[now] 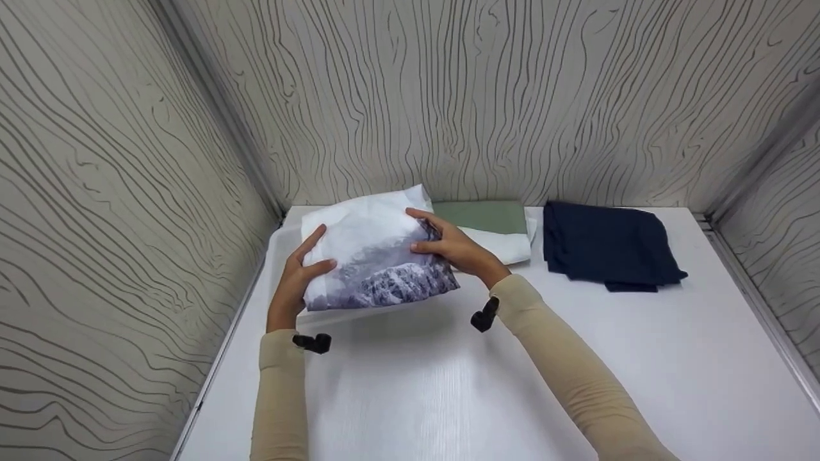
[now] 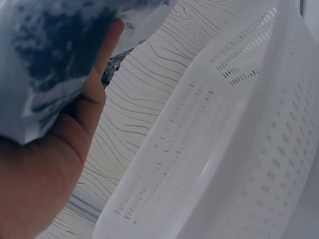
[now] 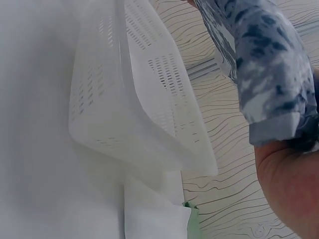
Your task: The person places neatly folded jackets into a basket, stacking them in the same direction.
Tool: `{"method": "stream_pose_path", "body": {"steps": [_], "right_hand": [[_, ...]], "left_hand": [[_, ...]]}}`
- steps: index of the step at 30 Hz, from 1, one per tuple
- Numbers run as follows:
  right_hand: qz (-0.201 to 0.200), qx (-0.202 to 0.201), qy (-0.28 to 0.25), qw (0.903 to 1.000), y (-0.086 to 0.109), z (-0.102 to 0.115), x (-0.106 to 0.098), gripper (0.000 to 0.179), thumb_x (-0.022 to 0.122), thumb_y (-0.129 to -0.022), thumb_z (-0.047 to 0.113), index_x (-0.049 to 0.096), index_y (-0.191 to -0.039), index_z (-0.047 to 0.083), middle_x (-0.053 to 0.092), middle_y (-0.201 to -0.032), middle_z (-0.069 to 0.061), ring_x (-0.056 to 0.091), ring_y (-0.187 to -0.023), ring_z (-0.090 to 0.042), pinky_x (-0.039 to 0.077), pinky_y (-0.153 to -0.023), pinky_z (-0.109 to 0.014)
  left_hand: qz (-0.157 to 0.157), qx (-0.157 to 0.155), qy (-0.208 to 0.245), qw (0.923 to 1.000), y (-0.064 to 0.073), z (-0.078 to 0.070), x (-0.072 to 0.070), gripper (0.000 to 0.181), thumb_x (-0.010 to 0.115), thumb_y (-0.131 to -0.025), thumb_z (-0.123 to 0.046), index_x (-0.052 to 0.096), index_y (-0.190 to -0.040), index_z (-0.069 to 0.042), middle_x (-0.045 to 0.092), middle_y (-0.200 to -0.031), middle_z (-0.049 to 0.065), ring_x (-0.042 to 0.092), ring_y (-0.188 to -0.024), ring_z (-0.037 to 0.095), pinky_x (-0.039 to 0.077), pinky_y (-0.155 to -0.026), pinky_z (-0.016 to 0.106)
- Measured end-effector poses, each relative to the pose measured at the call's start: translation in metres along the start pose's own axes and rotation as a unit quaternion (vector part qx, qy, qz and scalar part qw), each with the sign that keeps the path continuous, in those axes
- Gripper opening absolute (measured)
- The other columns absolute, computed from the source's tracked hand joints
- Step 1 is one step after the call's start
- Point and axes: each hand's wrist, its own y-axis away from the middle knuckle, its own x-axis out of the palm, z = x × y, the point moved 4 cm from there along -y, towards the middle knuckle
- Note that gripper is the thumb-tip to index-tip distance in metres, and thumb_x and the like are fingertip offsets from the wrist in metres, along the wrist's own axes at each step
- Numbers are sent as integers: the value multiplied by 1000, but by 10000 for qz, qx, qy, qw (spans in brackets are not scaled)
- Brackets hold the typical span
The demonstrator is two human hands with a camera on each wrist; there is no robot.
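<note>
Both hands hold up a folded white cloth with a grey mountain print (image 1: 378, 256), one at each side. My left hand (image 1: 298, 278) grips its left edge, thumb over the printed face. On the opposite side my right hand (image 1: 458, 250) pinches the edge, with thumb and a finger on top. Underneath is a white plastic basket (image 2: 164, 169) with slotted walls, mostly hidden by the cloth in the head view. In the right wrist view, the cloth hangs above the basket rim (image 3: 132, 94), apart from it. Whether it is a garment I cannot tell.
Right of the basket, a folded green and white cloth (image 1: 490, 218) lies at the back of the white table (image 1: 397, 397). Farther right is a folded dark navy cloth (image 1: 608, 246). Wood-patterned panels (image 1: 384, 96) stand behind and at both sides.
</note>
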Motion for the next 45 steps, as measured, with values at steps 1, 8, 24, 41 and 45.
{"method": "stream_pose_path", "body": {"steps": [1, 8, 24, 41, 45], "right_hand": [[12, -10, -4, 10000, -1, 0, 1, 80, 78, -99, 18, 38, -166, 36, 25, -174, -3, 43, -149, -31, 45, -117, -47], [-22, 32, 112, 9999, -8, -6, 8, 78, 77, -99, 20, 39, -165, 35, 25, -175, -3, 48, -146, -27, 46, -115, -43], [-315, 29, 579, 9978, -24, -10, 20, 70, 71, -101, 11, 45, -164, 26, 27, -177, -2, 23, -164, -31, 34, -127, -53], [-752, -149, 863, 9933, -42, -16, 29, 64, 70, -102, 8, 50, -161, 23, 31, -175, -6, 20, -166, -28, 28, -131, -50], [-809, -178, 968, 9919, -46, -20, 31, 63, 69, -103, 7, 49, -161, 21, 31, -175, -7, 21, -165, -28, 28, -131, -50]], "left_hand": [[-3, -33, 24, 10000, 0, 0, -2, 82, 82, -91, -15, 46, -163, -31, 31, -175, -9, 25, -163, 23, 25, -131, 55], [-2, -296, 128, 9995, 2, 6, -12, 84, 81, -92, -13, 44, -164, -31, 28, -176, -8, 28, -160, 25, 29, -129, 53], [-322, -450, -623, 9965, 2, 19, -36, 77, 76, -96, -16, 43, -164, -32, 20, -179, -4, 2, -168, 29, 7, -130, 70], [-599, -464, -916, 9929, -8, 18, -48, 71, 74, -97, -9, 49, -162, -22, 30, -176, 2, 14, -166, 31, 20, -132, 59], [-704, -658, -1011, 9902, -10, 21, -47, 73, 73, -96, -9, 48, -162, -25, 26, -177, 3, 10, -167, 32, 19, -132, 60]]}}
